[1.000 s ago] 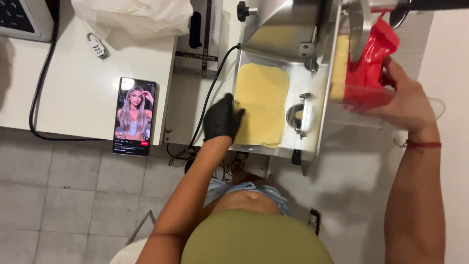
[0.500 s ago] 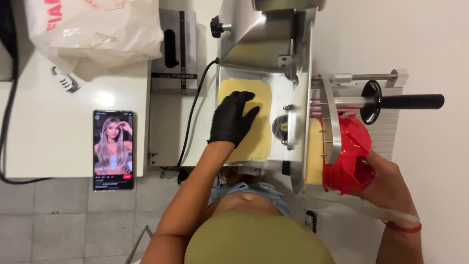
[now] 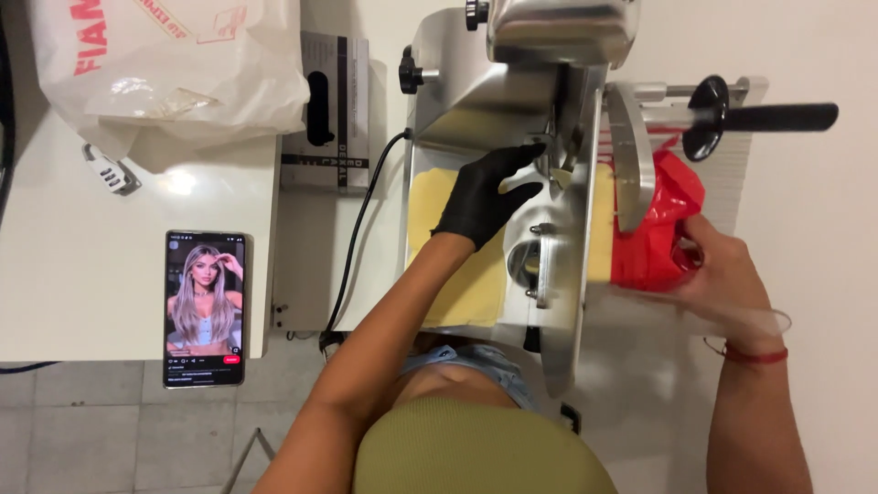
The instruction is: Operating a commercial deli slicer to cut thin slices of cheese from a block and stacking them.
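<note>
Steel meat slicer [image 3: 549, 55] fills the white counter [image 3: 110, 274], a pale yellow cheese block [image 3: 599, 224] in red wrapping [image 3: 654, 233] against its blade. Cut yellow slices [image 3: 457, 274] lie on the tray beneath the black-gloved left hand [image 3: 485, 197], fingers spread. The bare right hand [image 3: 727, 279] clasps the wrapped block.

White plastic bag [image 3: 174, 73], crumpled, red lettering, top left on the white counter [image 3: 82, 274]; its lower edge overhangs the counter's right side.

Just right of the bag: grey-and-white cardboard box [image 3: 334, 110], upright rectangle, dark oval opening in its face, printed band near its lower end.

Smartphone [image 3: 205, 309], black frame, flat at the counter's near edge, screen lit, showing a portrait picture.

Red plastic wrapper [image 3: 654, 233], crinkled, beside the slicer [image 3: 540, 91], right hand [image 3: 722, 274] touching it.
</note>
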